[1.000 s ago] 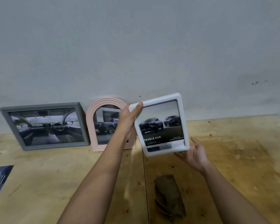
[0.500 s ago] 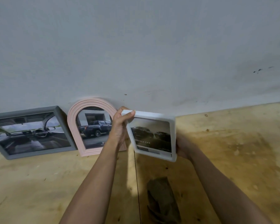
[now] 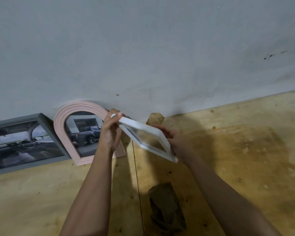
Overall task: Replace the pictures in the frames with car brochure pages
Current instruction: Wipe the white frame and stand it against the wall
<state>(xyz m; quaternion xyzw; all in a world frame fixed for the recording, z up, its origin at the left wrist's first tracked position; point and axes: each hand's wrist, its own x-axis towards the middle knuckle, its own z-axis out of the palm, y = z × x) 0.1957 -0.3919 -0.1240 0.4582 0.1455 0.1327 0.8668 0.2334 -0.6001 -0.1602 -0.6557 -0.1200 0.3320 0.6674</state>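
Your left hand [image 3: 110, 132] pinches the upper corner of the white frame [image 3: 146, 138] with the thumb on top. Your right hand [image 3: 174, 142] curls round the opposite edge from behind. Between them the frame hangs above the counter [image 3: 245, 150], touching nothing and tipped so far back that its glass faces almost straight up.

That tilt looks deliberate. It exposes the back, where a tan flap [image 3: 155, 118], probably the prop leg, sticks out towards the wall [image 3: 143, 48]. Gripping two opposite edges keeps your fingers off the glass and lets you swing the foot down first.

The spot seems chosen too. The pink arched frame [image 3: 85, 132] and the grey frame [image 3: 24, 143] already lean against the wall in a row, each showing a car picture, and the bare counter just right of the pink one is the obvious next place. A dark cloth [image 3: 165, 206] lies nearer you, clear of that spot.
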